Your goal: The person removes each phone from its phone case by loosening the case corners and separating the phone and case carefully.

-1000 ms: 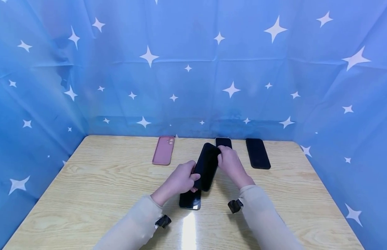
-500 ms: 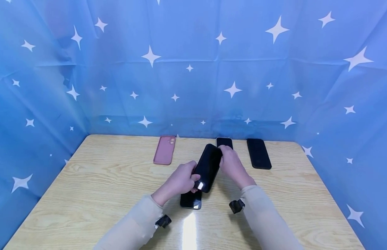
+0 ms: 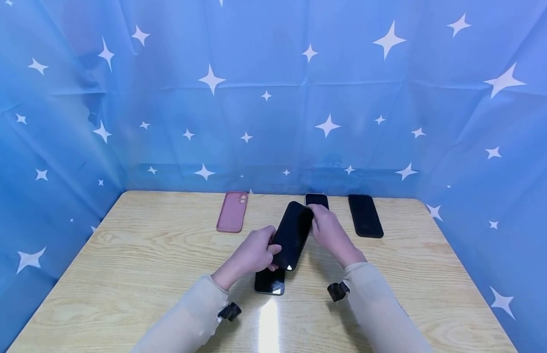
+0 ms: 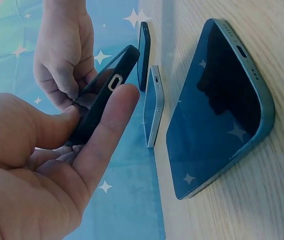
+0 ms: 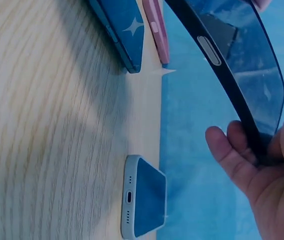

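While both hands [image 3: 254,249] [image 3: 329,229] grip a black phone [image 3: 293,235], seemingly cased, another phone [image 3: 270,283] lies below.

l grip [image 3: 257,249] & r grip [image 3: 326,226] hold blk phone [image 3: 293,235], partly hiding 2nd phone [image 3: 270,284] on tbl [image 3: 167,260]

I count 4 dark phone-shaped pieces: 1 held black phone [image 3: 293,235], plus 3 on the surface [image 3: 145,274]: near phone [image 3: 270,283], pale-edged phone [image 3: 316,199], black slab [image 3: 365,215]. From my end I can't tell if the slab is a phone or just a case. Pink case [image 3: 231,213]: 1. I have left fingers [image 4: 109,127] and right fingers [image 5: 229,157], so 2 sets. Left wrist camera [image 3: 229,311], right wrist camera [image 3: 337,291]: 2. Left sleeve [image 3: 185,314], right sleeve [image 3: 383,309]: 2. Surface: 1. White stars [image 3: 389,40] on my head view: over two dozen. Blue cloth [image 3: 273,44]: can't tell how many sheets.
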A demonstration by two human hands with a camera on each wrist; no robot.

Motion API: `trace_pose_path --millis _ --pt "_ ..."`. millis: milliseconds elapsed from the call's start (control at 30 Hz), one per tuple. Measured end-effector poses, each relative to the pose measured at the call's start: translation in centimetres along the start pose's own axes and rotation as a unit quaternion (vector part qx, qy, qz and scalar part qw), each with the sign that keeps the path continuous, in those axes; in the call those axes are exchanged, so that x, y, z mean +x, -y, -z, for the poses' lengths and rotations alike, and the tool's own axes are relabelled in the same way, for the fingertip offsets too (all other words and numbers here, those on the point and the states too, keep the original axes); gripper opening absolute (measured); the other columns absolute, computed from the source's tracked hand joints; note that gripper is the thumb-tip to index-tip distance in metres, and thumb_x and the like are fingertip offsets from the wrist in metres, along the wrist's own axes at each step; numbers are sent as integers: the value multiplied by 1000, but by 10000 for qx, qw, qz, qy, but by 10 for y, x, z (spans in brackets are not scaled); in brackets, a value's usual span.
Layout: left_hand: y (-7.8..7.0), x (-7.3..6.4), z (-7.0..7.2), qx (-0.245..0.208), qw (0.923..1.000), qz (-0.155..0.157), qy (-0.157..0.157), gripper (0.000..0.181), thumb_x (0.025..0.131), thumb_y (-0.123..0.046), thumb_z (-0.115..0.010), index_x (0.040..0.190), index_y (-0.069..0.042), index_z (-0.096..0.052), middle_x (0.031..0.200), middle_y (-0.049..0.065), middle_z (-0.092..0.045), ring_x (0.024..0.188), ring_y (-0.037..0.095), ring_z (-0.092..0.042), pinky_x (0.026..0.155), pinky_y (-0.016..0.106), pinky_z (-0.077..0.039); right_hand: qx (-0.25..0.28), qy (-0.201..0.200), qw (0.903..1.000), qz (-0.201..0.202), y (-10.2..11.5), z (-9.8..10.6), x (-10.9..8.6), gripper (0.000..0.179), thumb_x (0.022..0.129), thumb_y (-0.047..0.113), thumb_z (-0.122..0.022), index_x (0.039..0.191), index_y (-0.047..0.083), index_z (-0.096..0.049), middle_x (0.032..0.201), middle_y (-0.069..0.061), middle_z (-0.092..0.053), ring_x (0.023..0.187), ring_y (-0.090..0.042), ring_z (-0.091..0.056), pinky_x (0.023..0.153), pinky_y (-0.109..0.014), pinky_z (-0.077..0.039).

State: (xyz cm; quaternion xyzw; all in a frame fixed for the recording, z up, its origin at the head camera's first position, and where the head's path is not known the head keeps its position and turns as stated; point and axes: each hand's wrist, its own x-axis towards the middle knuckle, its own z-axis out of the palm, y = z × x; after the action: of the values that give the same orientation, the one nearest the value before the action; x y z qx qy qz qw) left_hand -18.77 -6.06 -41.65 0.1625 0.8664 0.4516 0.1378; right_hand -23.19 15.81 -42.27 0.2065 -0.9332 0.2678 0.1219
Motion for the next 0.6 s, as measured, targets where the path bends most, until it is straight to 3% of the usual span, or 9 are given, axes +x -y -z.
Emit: trace_pose_path --millis 267,433,600 --pt "0 -2 -1 -149 9999 24 56 15 104 -1 -58 91 -2 -51 81 12 -58 57 17 -70 60 38 -63 -269 441 9984 -216 7 -1 2 32 101 -10 -45 131 -17 -54 124 -32 -61 120 -45 -59 101 -54 -52" --pt "-2 -4 -2 -163 9998 67 69 15 104 -1 -58 91 -3 -51 81 11 -59 57 15 -70 60 37 -63 7 475 9979 -439 7 -3 4 32 98 -12 -43 127 -13 -55 121 -29 -63 119 -43 -60 102 -54 -51" --pt "1 -4 0 -137 9999 14 90 16 104 0 -58 90 -3 -50 80 12 -57 57 16 -71 60 36 -63 504 601 9953 -566 3 2 3 42 97 -14 -33 132 -9 -55 129 -28 -62 120 -42 -61 103 -55 -51"
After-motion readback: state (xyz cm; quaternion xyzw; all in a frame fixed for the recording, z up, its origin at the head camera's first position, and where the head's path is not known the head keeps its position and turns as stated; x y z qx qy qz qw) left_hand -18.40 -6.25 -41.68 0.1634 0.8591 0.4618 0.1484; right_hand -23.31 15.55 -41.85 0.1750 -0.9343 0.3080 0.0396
